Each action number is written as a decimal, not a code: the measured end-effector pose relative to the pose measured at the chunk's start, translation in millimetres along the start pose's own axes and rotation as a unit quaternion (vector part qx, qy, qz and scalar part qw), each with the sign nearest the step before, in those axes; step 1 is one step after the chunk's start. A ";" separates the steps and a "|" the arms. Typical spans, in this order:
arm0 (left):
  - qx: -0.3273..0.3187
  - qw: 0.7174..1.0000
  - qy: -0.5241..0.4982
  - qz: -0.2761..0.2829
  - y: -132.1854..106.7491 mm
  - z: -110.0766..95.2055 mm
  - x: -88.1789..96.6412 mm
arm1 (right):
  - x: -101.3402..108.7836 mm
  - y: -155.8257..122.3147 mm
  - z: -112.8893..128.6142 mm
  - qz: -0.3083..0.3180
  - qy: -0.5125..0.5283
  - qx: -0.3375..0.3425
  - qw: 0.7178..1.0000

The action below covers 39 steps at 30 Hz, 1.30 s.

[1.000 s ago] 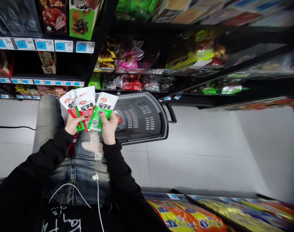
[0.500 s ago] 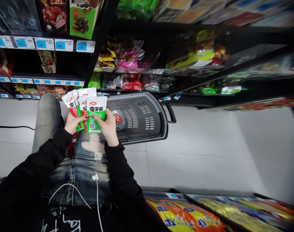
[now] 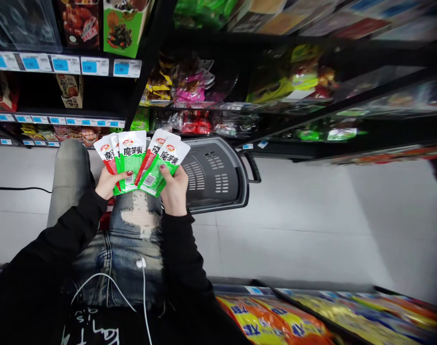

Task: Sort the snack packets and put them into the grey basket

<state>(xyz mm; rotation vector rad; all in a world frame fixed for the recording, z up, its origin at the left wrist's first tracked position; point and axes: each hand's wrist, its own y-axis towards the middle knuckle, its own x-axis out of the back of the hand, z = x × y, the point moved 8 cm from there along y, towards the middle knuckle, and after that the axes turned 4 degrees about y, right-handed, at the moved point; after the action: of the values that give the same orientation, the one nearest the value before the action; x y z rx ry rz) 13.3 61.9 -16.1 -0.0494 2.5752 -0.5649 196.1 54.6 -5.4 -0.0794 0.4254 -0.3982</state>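
Several red and green snack packets with white tops are fanned out above my knee. My left hand (image 3: 110, 183) is closed on the left part of the fan, its thumb across a green snack packet (image 3: 132, 160); a red one shows at the outer left. In my right hand (image 3: 175, 189) a green snack packet (image 3: 157, 172) lies over a red snack packet (image 3: 147, 159), both tilted to the right. The two groups touch or overlap at their lower ends. Behind my right hand stands a grey shopping basket (image 3: 232, 179) on the floor, partly hidden.
Dark shelves with price tags (image 3: 127, 68) run along the far side, holding boxes and bagged snacks (image 3: 193, 88). Orange and yellow bags (image 3: 272, 321) fill a low shelf at the near right. A white earphone cord (image 3: 145, 292) hangs over my lap.
My right hand has moved right and tilted its packets outward, spreading the fan. A green packet in my left hand now shows its front. The packet in the basket is now hidden from view.
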 end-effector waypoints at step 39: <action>-0.048 0.997 0.051 -0.022 5.1 -3.1 10.3 | 25.9 3.7 -12.7 -0.083 0.120 -0.040 0.988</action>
<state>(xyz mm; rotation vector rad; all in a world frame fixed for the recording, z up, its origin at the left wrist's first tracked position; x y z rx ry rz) 3.1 66.3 -20.5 -0.1131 2.7043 -0.4714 213.8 47.9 -27.5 -0.1467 0.6764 -0.5571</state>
